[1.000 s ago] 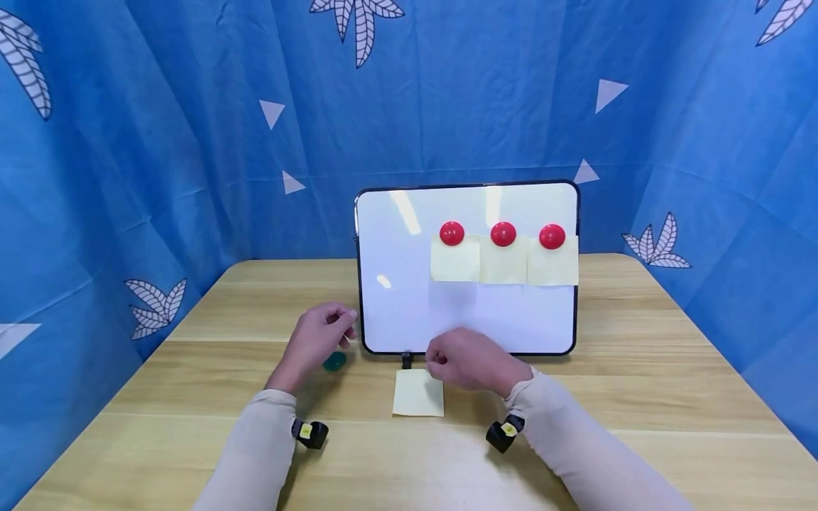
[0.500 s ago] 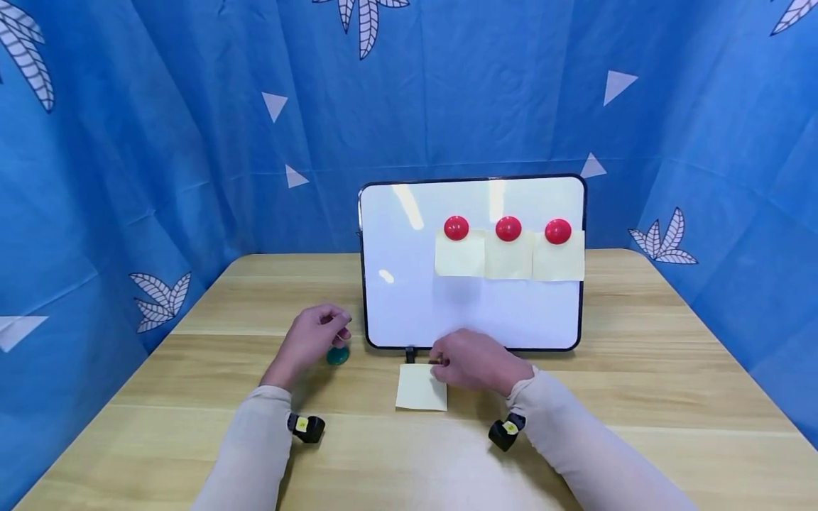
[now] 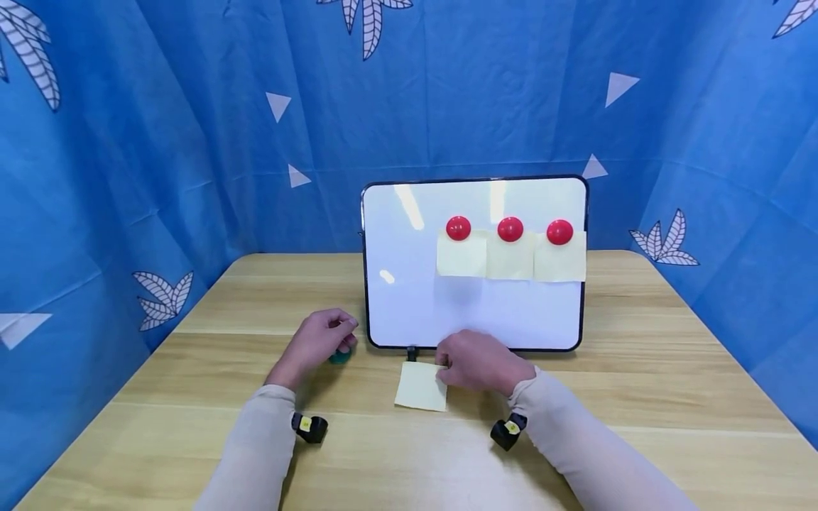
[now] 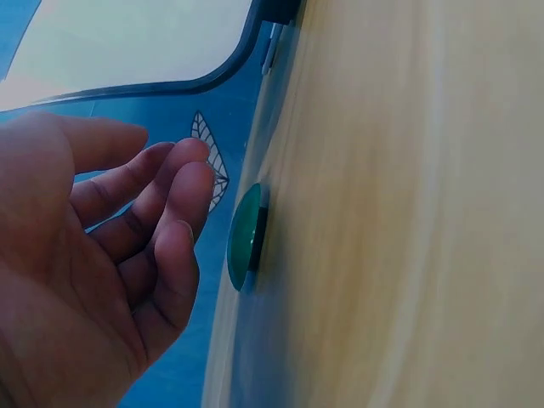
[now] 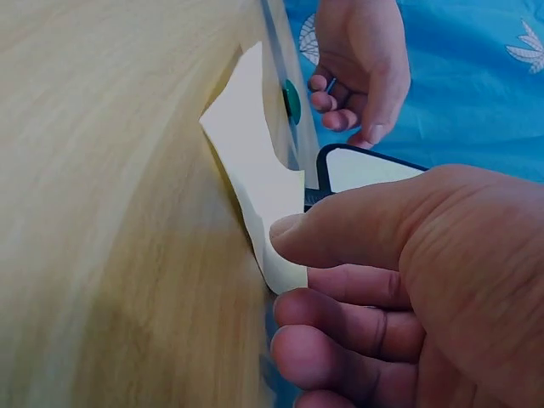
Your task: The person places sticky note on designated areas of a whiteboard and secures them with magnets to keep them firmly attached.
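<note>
A pale yellow sticky note [image 3: 418, 389] lies on the table in front of the whiteboard [image 3: 409, 301]. My right hand [image 3: 479, 360] pinches its right edge between thumb and index finger. In the right wrist view the note [image 5: 259, 170] bends up off the wood under the thumb. A round green magnet [image 4: 245, 238] rests on the table left of the board. Just above it hovers my left hand [image 3: 321, 341], fingers loosely curled and holding nothing. From the head view, that hand partly covers the magnet.
Three red magnets [image 3: 510, 229] sit over the top edges of three pale yellow notes [image 3: 461, 257] on the board's right part. The board stands upright near the back of the wooden table [image 3: 211, 397]. A patterned blue curtain [image 3: 447, 106] surrounds the table.
The note has turned slightly, and my right thumb has come onto its edge. My left hand drew back a little, then moved forward over the green magnet. The head view has shifted slightly.
</note>
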Action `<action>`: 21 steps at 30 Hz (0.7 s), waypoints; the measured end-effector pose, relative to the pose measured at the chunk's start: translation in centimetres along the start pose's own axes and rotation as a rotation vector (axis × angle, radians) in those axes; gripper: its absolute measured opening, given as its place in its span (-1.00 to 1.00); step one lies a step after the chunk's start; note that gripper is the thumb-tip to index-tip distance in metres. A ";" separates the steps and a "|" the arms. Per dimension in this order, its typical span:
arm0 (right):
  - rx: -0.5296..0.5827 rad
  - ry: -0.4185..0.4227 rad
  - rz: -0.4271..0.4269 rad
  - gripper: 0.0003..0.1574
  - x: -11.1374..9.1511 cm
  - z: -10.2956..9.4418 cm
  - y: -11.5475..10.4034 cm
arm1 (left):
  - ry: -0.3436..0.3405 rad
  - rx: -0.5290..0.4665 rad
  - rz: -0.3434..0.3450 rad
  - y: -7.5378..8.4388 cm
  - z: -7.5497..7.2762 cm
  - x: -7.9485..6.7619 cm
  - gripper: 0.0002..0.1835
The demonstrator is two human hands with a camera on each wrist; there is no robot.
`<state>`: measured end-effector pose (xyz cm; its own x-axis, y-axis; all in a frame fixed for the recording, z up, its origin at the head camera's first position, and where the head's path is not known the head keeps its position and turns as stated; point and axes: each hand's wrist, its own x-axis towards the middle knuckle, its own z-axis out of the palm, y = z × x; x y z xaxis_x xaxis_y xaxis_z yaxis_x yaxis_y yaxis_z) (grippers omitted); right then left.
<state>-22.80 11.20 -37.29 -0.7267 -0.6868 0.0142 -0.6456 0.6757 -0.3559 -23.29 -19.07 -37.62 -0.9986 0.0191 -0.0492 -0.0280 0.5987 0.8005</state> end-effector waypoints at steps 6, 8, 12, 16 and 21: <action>0.008 0.031 -0.022 -0.87 0.1 0.2 -0.1 | -0.009 0.050 0.005 -0.4 -0.6 0.1 -0.70; 0.012 0.044 -0.048 -0.85 0.1 0.3 -0.1 | -0.008 0.055 -0.001 -0.5 -0.8 0.0 -0.69; 0.063 0.041 -0.091 -0.83 0.1 0.5 0.0 | 0.002 0.070 -0.015 -0.7 -1.0 -0.1 -0.69; 0.158 0.006 -0.093 -0.86 0.3 0.7 0.3 | 0.001 0.098 -0.017 -0.8 -1.1 -0.1 -0.69; 0.280 -0.014 -0.064 -0.87 0.4 1.0 0.6 | -0.005 0.106 -0.019 -0.9 -1.3 -0.2 -0.69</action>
<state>-23.22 11.03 -38.40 -0.6822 -0.7305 0.0324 -0.5984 0.5323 -0.5989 -23.13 -20.62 -37.57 -0.9977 0.0111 -0.0669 -0.0416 0.6803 0.7318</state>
